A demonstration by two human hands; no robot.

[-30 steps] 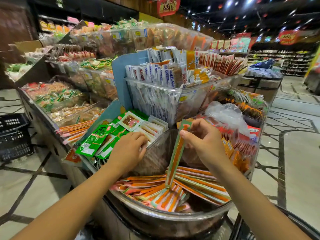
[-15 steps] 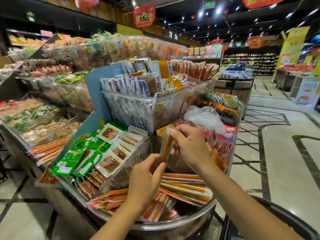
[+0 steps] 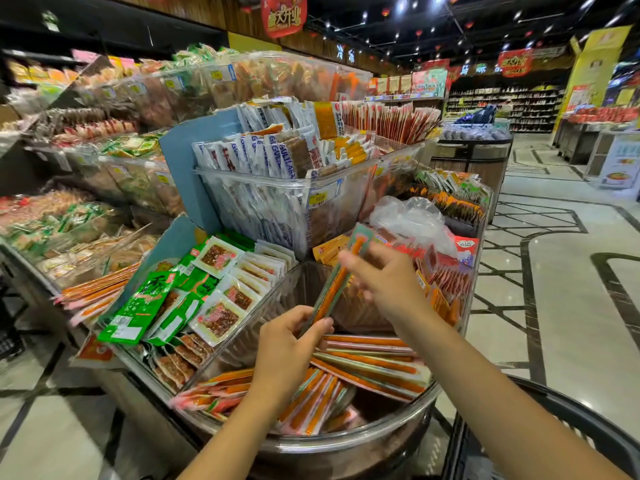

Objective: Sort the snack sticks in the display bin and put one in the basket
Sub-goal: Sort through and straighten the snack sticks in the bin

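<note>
Pale tiled shop floor [image 3: 571,323]; display bin [image 3: 346,445] below; left grip [image 3: 289,344], right grip [image 3: 384,282] both clamped on snack stick [image 3: 331,289].

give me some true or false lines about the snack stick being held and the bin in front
1. The left grip and the right grip both hold one snack stick. True.
2. That stick lies in the basket. False: it is held tilted above the display bin.
3. Green packets lie in the compartment to the left of the bin. True.
4. The display bin holds no sticks. False: many loose sticks lie in it.
</note>
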